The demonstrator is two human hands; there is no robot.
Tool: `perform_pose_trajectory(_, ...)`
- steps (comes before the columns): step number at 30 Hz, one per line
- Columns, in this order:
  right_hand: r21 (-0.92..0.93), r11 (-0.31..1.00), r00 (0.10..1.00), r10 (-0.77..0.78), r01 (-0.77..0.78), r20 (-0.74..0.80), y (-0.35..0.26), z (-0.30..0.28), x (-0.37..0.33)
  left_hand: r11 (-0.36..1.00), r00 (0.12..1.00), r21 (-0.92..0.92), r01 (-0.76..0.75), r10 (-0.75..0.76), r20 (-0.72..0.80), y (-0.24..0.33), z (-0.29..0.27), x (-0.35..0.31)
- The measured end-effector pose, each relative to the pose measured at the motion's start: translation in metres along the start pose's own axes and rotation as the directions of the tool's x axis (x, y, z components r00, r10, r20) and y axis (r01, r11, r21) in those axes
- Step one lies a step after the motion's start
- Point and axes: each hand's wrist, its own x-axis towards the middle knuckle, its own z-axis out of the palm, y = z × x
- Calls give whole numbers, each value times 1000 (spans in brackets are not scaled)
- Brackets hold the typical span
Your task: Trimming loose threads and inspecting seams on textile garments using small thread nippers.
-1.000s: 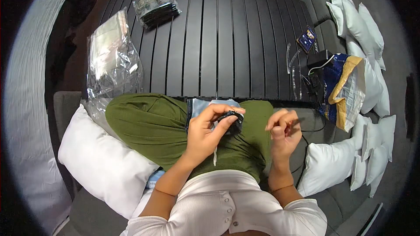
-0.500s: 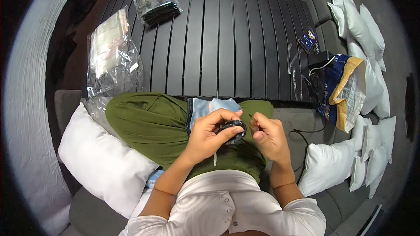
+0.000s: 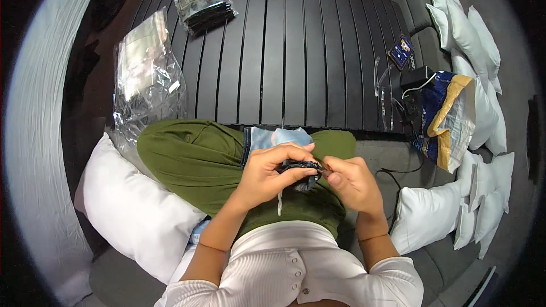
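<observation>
Over my lap, my left hand (image 3: pixel 263 171) is closed on a small bunched black cloth (image 3: pixel 309 183), pinched between thumb and fingers. My right hand (image 3: pixel 354 183) is closed in a pinch at the cloth's right edge. A tiny brownish, shiny thing shows at its fingertips, too small to name. Beneath the left hand, a light blue and pink cloth with a dark edge (image 3: pixel 260 141) lies across the green trousers (image 3: pixel 187 153). A short white drawstring (image 3: pixel 279 203) hangs below the black cloth.
Ahead stands a black slatted table (image 3: pixel 284 51). On it lie a clear-bagged black stack (image 3: pixel 206 8), clear plastic bags (image 3: pixel 148 74), a phone (image 3: pixel 401 52) and clear strips (image 3: pixel 383 99). A blue and gold bag (image 3: pixel 443 119) stands at right. White pillows (image 3: pixel 133 210) flank me.
My right hand has moved left, so its fingertips now meet the black cloth. The cloth looks flatter and turned in my left hand.
</observation>
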Motion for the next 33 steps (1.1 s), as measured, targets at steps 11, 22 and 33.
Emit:
perform_pose_trajectory(11,-76,997,1000,-24,22,-17,-4,-1,0,997,1000,73,4,-4,-1,0,-3,2)
perform_pose_trajectory(22,-123,992,999,6,-11,-44,0,-4,3,999,1000,-35,4,-4,2,-6,-4,-2)
perform_pose_trajectory(33,-101,995,1000,13,-13,-5,0,-1,3,999,995,-28,47,-44,93,0,-6,-5)
